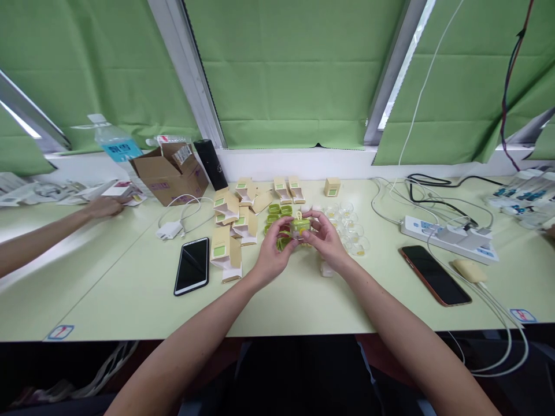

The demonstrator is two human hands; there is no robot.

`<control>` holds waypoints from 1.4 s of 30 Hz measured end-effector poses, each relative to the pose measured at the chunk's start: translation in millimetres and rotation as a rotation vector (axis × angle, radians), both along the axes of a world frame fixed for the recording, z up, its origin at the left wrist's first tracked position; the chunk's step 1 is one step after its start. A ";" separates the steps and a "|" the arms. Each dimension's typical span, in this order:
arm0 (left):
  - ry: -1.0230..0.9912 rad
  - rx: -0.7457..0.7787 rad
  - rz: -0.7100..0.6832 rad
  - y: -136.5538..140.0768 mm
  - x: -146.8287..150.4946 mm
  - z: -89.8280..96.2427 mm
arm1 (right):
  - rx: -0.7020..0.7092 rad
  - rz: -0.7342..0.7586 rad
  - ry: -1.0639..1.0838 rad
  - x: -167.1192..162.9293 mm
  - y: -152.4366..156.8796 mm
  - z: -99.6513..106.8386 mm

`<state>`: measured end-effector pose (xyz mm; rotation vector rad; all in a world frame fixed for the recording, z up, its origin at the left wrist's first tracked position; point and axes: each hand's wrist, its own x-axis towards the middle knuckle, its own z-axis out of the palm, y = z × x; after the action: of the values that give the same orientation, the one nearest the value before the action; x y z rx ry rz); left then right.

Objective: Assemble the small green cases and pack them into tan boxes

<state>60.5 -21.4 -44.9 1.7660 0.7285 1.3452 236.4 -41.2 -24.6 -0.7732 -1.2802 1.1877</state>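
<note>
Between my two hands, above the middle of the table, is a small green and clear case with a yellow loop on top. My left hand grips its left side, and my right hand has thumb and fingers on its right side. Just behind and left of it, several green open trays stand in rows, partly hidden by my left hand. To the right, several clear round lids with yellow marks lie grouped. A small pale pinkish piece rests beneath my right hand.
Opened cream boxes spread to the left, with a closed one at the back. A white-framed phone, a dark phone, a power strip and a brown carton surround the work. Another person's hand reaches in at far left.
</note>
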 end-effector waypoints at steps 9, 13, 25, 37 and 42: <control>-0.092 -0.067 -0.045 3.7 -1.1 -2.7 | 0.014 0.060 -0.003 2.7 -0.6 0.7; -0.109 -0.062 -0.047 4.7 -1.0 -4.2 | 0.005 0.040 -0.007 1.6 -0.2 -0.3; -0.071 -0.045 -0.037 6.7 -2.6 -6.4 | -0.006 0.033 -0.001 4.6 2.4 -2.4; -0.025 -0.010 -0.012 6.2 -3.6 -7.3 | -0.002 -0.018 -0.106 8.8 2.8 1.3; 0.027 0.030 -0.029 3.3 -6.3 -6.2 | -0.017 -0.092 -0.139 8.1 5.8 -3.2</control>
<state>54.2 -18.0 -51.0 1.8151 0.6984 1.3212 244.5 -35.4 -27.8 -0.9313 -1.3343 1.0875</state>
